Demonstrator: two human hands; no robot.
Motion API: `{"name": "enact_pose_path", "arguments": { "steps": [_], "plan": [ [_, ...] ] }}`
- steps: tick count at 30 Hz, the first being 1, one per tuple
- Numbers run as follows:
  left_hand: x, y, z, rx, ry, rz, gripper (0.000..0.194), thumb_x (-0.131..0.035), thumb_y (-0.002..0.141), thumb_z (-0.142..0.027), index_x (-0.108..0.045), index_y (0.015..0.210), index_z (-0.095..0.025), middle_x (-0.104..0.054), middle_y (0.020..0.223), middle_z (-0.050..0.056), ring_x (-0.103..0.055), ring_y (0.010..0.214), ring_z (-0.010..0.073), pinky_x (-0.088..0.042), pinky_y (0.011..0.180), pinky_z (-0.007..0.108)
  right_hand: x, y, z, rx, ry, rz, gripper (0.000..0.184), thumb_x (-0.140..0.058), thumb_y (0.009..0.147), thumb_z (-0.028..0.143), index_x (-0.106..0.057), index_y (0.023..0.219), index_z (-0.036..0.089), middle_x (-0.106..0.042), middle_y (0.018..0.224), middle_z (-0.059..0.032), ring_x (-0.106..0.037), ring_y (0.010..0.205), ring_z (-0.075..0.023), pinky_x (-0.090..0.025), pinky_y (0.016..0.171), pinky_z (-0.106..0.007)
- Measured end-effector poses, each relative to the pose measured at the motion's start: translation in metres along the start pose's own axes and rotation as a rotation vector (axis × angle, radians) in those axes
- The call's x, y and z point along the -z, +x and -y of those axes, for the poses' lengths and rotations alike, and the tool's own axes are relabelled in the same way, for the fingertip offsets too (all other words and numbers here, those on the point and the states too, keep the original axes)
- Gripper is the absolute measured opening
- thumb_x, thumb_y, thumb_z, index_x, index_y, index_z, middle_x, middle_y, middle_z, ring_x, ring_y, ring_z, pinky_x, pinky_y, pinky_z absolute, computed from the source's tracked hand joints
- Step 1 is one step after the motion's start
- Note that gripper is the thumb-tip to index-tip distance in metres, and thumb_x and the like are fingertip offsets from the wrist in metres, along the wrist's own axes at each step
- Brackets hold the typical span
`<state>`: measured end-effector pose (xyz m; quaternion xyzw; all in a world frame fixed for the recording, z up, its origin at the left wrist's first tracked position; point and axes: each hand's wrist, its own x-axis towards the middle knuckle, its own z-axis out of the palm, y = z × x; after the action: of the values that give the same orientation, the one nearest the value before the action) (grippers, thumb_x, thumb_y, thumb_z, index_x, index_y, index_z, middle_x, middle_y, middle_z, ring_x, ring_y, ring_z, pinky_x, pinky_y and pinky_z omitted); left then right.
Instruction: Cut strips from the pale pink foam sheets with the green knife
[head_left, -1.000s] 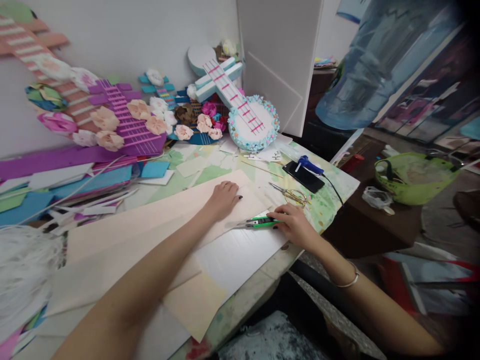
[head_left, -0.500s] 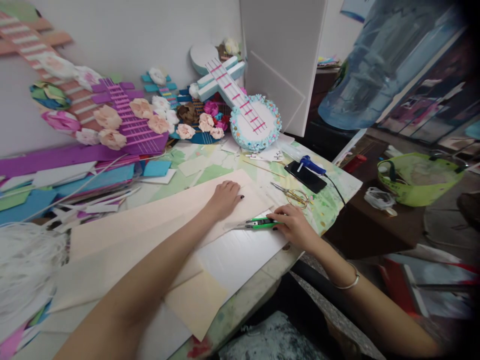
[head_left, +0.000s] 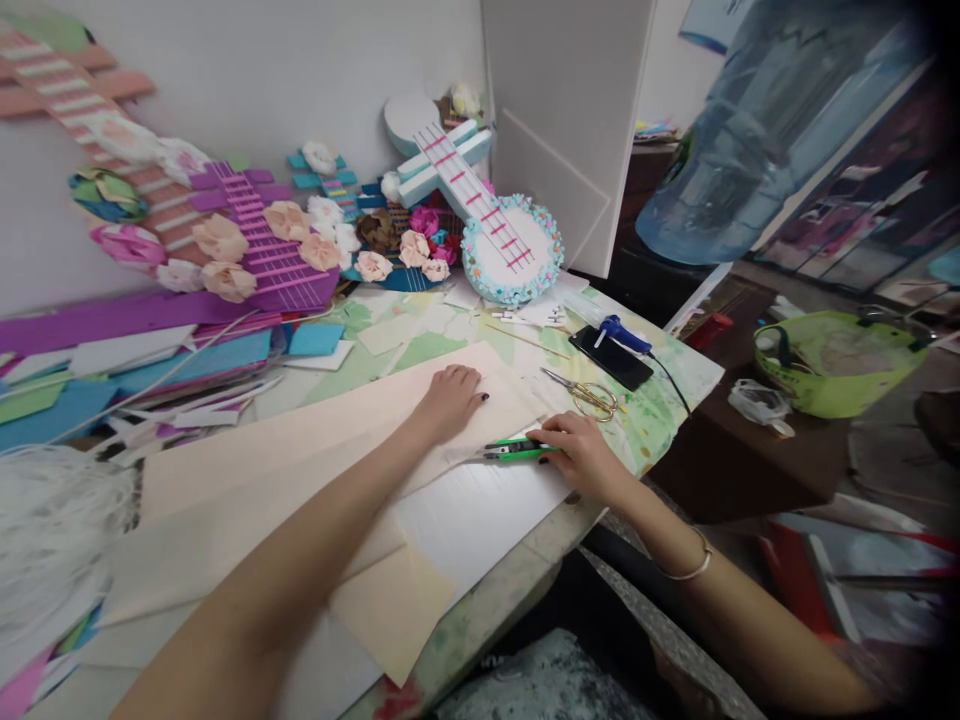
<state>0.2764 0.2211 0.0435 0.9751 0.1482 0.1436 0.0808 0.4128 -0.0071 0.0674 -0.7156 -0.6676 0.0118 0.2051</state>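
My left hand [head_left: 450, 400] lies flat on a large cream sheet [head_left: 300, 445], its fingers stretched out toward the far edge. In my right hand [head_left: 581, 450] is a green utility knife [head_left: 517, 449], gripped by the handle and held low, pointing left. The blade end sits at the sheet's near edge, and I cannot tell whether the tip is under or on the sheet. Beneath the sheet shows a smooth white board [head_left: 480, 520]. A smaller cream piece [head_left: 394, 605] lies over the board's near side.
Gold-handled scissors [head_left: 592, 397], a black phone [head_left: 611, 360] and a blue glue gun [head_left: 624, 335] lie beyond my right hand. Decorated craft guitars [head_left: 511, 250] lean along the wall. Coloured offcuts [head_left: 202, 360] and white strips [head_left: 60, 540] crowd the left. A green basket [head_left: 840, 370] stands right.
The knife and my right hand have shifted slightly left along the sheet's near edge. My left hand stays pressed in place.
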Motion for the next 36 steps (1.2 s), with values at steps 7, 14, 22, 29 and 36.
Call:
{"name": "enact_pose_path", "arguments": {
  "steps": [7,14,22,29,36],
  "plan": [
    [0.000,-0.001,-0.002,0.003,0.005,-0.008,0.026,-0.042,0.096,-0.032,-0.051,0.115,-0.017,-0.056,0.124,0.013,-0.045,0.117,0.0281,-0.036,0.098,0.044,0.002,-0.002,-0.002,-0.005,-0.014,-0.004,0.032,-0.063,0.082,0.010,-0.068,0.110,0.023,-0.066,0.104,-0.0082,-0.056,0.097,-0.0239,-0.033,0.079,-0.037],
    [-0.001,-0.001,-0.001,0.007,0.016,-0.007,0.025,-0.042,0.096,-0.031,-0.050,0.116,-0.018,-0.056,0.124,0.012,-0.045,0.118,0.0277,-0.036,0.098,0.043,-0.006,0.001,0.004,-0.007,-0.006,0.008,0.031,-0.065,0.082,0.012,-0.069,0.110,0.024,-0.066,0.102,-0.0071,-0.057,0.097,-0.0229,-0.034,0.078,-0.036],
    [-0.002,-0.001,-0.001,0.006,0.020,-0.003,0.027,-0.040,0.097,-0.031,-0.050,0.117,-0.016,-0.056,0.125,0.013,-0.045,0.118,0.0275,-0.036,0.098,0.043,-0.001,-0.005,0.004,-0.026,-0.002,0.010,0.030,-0.063,0.083,0.011,-0.069,0.110,0.024,-0.066,0.103,-0.0075,-0.056,0.097,-0.0228,-0.033,0.077,-0.036],
    [-0.002,0.000,0.000,0.013,0.027,0.001,0.027,-0.042,0.097,-0.032,-0.050,0.117,-0.016,-0.056,0.125,0.013,-0.045,0.118,0.0276,-0.035,0.099,0.043,-0.006,0.001,0.008,-0.013,0.005,0.022,0.031,-0.063,0.082,0.012,-0.068,0.110,0.024,-0.065,0.101,-0.0078,-0.056,0.096,-0.0237,-0.033,0.079,-0.037],
    [-0.002,0.000,0.000,0.012,0.020,0.000,0.027,-0.038,0.097,-0.031,-0.051,0.115,-0.017,-0.057,0.125,0.014,-0.046,0.117,0.0281,-0.037,0.097,0.044,0.001,-0.006,0.009,-0.046,-0.001,0.032,0.031,-0.064,0.082,0.010,-0.069,0.109,0.024,-0.066,0.102,-0.0076,-0.056,0.097,-0.0231,-0.032,0.079,-0.036]
  ]
}}
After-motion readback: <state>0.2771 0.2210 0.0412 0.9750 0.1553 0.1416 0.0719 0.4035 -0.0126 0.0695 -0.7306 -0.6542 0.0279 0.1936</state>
